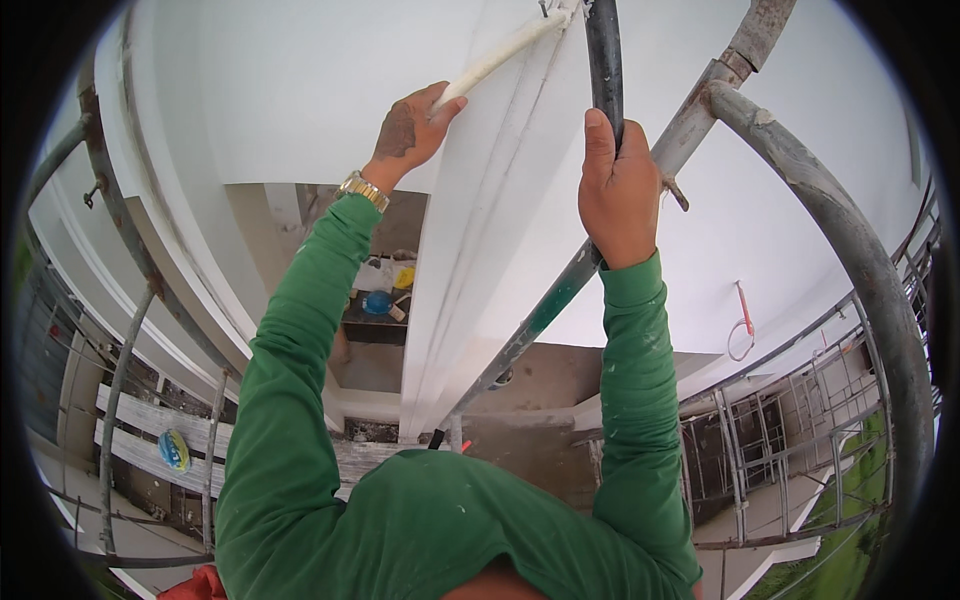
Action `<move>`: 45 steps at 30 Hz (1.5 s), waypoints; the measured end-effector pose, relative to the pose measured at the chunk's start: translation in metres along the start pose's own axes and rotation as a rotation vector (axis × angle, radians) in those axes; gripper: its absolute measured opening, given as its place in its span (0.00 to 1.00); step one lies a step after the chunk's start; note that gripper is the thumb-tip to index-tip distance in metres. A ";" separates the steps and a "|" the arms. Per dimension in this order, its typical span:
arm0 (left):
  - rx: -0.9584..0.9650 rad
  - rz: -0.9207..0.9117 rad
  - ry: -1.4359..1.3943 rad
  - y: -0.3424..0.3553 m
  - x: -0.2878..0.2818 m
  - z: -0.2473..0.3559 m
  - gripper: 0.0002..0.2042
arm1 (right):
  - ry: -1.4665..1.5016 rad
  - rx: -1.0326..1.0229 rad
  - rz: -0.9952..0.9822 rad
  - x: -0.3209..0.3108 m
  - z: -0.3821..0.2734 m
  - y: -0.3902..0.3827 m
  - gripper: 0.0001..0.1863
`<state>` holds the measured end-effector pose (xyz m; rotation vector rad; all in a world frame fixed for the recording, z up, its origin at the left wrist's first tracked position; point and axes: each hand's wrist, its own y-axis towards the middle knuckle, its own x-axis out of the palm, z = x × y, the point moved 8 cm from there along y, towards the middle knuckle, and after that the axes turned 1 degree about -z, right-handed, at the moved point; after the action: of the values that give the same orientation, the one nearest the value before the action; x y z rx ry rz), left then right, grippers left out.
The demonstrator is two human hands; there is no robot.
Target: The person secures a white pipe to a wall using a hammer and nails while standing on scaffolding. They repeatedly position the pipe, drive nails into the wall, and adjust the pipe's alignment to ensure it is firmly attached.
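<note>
My left hand (pixel 414 132), with a metal-banded watch (pixel 363 190) at its wrist, is raised and closed around the lower end of a cream-coloured rod (pixel 500 52). The rod slants up to the right, and its far end meets a white-smeared spot by the white column (pixel 490 170). Farther right, my right hand (pixel 620 190) grips a black tube (pixel 604 60) that runs up out of view. Behind that hand passes a grey diagonal scaffold pole (pixel 540 318) with a green patch. Where the black tube ends below the hand is hard to make out.
Curved scaffold tubes (pixel 800 165) rise at the right, and rusty bars (pixel 125 215) at the left. White planks (pixel 150 425) carry a blue-and-yellow round item (pixel 174 450). Far below are a blue object (pixel 377 303) and a yellow one (pixel 404 277). A red-and-white loop (pixel 745 322) hangs right.
</note>
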<state>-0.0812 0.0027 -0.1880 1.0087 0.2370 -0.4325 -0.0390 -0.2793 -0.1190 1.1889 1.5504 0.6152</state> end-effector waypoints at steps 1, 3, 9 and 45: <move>-0.074 -0.068 -0.055 0.002 -0.001 0.002 0.24 | 0.040 0.026 0.005 -0.005 -0.001 -0.001 0.26; -0.089 -0.066 -0.060 0.007 -0.010 0.005 0.24 | 0.170 0.058 0.015 -0.009 0.007 -0.008 0.26; 0.069 -0.129 0.076 0.041 -0.036 0.015 0.23 | 0.436 0.157 0.038 -0.012 0.030 -0.028 0.26; 0.379 -0.223 0.510 0.074 -0.076 0.085 0.26 | 0.668 0.320 0.042 0.033 0.066 -0.060 0.28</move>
<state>-0.1155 -0.0183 -0.0580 1.4663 0.7518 -0.4236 0.0004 -0.2837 -0.2051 1.3280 2.2542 0.8727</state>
